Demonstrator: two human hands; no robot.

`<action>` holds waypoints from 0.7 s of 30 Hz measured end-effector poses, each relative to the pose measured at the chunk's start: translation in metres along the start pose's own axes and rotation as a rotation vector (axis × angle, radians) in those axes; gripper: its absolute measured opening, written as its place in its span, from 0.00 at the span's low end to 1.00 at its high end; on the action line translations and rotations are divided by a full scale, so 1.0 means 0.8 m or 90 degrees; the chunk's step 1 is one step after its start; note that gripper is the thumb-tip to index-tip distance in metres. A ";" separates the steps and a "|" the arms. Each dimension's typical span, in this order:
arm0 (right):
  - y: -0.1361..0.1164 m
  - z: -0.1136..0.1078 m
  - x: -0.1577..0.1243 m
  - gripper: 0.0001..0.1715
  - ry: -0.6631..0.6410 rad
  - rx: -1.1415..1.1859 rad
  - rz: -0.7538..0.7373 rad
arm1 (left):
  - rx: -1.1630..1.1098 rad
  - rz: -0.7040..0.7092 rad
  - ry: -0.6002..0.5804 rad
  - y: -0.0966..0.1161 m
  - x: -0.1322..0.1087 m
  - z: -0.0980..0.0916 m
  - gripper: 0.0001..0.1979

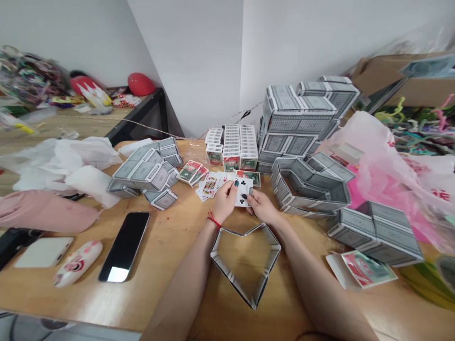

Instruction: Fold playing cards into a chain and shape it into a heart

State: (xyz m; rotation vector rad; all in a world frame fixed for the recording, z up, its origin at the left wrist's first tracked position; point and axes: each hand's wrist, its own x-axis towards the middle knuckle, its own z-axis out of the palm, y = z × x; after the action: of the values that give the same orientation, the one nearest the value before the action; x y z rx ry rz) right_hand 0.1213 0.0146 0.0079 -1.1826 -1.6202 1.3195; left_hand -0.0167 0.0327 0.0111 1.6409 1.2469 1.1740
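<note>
A playing card with black clubs (243, 193) is held upright between my two hands. My left hand (225, 201) pinches its left side, a red string at the wrist. My right hand (261, 204) grips its right edge; whether more cards lie behind it is hidden. Below my hands, between my forearms, a heart-shaped frame of folded cards (270, 272) stands on the table. Loose face-up cards (209, 184) lie just left of my left hand, beside red and green card boxes (192, 172).
Rows of card boxes (232, 142) stand at the back. Stacked card structures (298, 116) rise right of them; another card structure (142, 168) is on the left. A phone (124, 246), a white case (78, 263), an opened card box (368, 269) and plastic bags (369, 142) lie around.
</note>
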 end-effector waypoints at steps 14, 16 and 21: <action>0.000 0.007 0.000 0.22 0.006 0.067 0.033 | 0.134 0.015 0.036 -0.010 0.000 0.003 0.17; 0.001 0.008 0.000 0.23 0.022 0.061 0.045 | 0.131 0.005 0.041 -0.011 0.000 0.002 0.20; 0.007 0.010 0.004 0.23 0.107 0.040 0.060 | 0.116 -0.005 0.034 -0.011 0.000 0.001 0.22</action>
State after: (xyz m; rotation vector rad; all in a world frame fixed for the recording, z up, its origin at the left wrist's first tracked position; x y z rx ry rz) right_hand 0.1139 0.0153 0.0008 -1.3083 -1.4096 1.2823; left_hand -0.0186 0.0350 0.0030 1.7443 1.4276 1.1340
